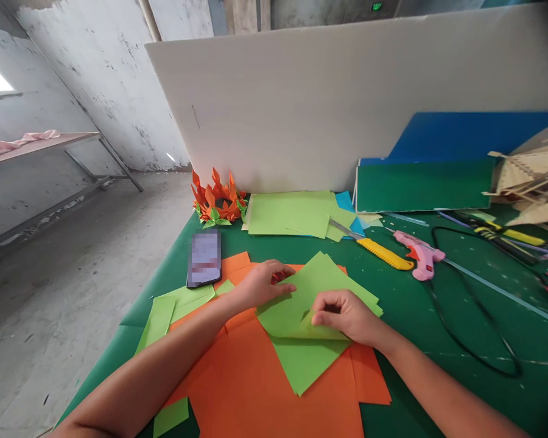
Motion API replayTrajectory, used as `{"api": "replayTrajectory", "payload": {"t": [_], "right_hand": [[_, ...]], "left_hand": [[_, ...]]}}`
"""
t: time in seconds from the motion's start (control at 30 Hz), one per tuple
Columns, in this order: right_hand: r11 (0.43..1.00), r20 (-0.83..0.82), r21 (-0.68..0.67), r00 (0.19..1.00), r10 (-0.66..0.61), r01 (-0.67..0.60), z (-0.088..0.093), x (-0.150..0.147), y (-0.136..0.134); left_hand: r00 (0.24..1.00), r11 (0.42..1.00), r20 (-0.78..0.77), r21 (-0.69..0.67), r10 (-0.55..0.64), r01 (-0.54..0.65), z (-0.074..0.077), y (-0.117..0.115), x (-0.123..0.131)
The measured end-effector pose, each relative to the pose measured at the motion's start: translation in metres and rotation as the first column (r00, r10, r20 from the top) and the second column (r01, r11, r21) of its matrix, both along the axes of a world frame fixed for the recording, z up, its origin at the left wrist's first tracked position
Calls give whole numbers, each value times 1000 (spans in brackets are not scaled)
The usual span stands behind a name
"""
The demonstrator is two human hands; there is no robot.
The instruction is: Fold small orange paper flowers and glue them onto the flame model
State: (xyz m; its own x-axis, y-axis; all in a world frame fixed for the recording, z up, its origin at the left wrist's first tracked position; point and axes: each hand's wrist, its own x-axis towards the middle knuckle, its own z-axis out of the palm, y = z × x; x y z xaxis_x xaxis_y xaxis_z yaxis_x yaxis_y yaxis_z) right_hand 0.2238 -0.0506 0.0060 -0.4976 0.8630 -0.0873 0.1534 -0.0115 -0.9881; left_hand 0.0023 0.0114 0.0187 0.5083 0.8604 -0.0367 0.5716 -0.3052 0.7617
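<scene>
A small stack of green square paper (301,365) lies turned like a diamond on large orange sheets (251,377). My right hand (344,313) pinches the near corner of the top green sheet, which is lifted and bent back over the stack. At the stack's left edge is my left hand (265,283), its fingers apart and curved, the thumb by the paper and nothing held. Cut green strips (159,319) lie to the left, partly over the orange paper. A phone (204,258) rests behind them.
An orange and green folded-paper crown (217,201) stands at the back left, beside pale green sheets (287,213). Toward the right are a yellow cutter (383,252), a pink glue gun (420,252) with a looping black cable, and pliers. A white board (324,103) stands behind.
</scene>
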Motion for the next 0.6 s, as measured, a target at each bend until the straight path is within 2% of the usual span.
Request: {"api": "replayTrajectory", "payload": {"t": [0.13,0.27,0.33,0.4,0.47,0.53,0.6], "right_hand": [[978,-28,85,981,-191,193,-1,10,10],[931,-75,69,932,-353,359,-4,15,14],[894,-111,75,895,-432,441,-7,16,14],[854,-150,102,856,-495,511,-8,17,14],[822,-170,140,831,-530,552,-8,18,13],[806,-179,189,827,-534,561,-6,18,10],[808,-184,237,842,-508,539,-3,18,7]], "left_hand": [[995,994,53,66,80,-83,6,-2,3],[990,983,-1,-120,138,-137,26,-6,-2],[982,977,-89,-118,165,-175,36,-7,-7],[982,968,-133,-197,131,-155,43,-6,-12],[993,930,-99,-355,67,-98,47,-4,-16],[999,852,16,-523,39,-25,48,0,-18],[986,770,154,-636,59,53,46,3,-18]]}}
